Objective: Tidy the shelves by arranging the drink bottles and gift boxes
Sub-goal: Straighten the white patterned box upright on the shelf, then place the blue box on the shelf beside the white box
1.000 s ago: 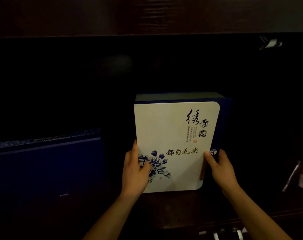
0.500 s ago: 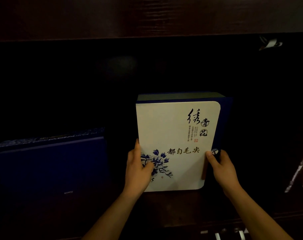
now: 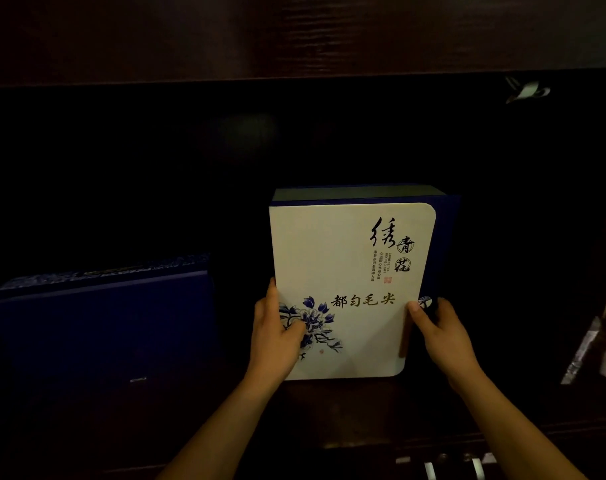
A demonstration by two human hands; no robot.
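I am facing a dim, dark wooden shelving unit [image 3: 294, 36] that looks like a shop display, though it could be a home cabinet. A white tea gift box [image 3: 346, 258] with calligraphy and a blue flower stands upright on the shelf. A dark blue box [image 3: 100, 327] sits to its left, and shiny packaged goods [image 3: 585, 351] are at the right edge.

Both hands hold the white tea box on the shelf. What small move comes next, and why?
Probably slide the white tea box a little left toward the dark blue box: it stands upright on the shelf, left hand and right hand gripping its lower sides, with a gap between boxes.
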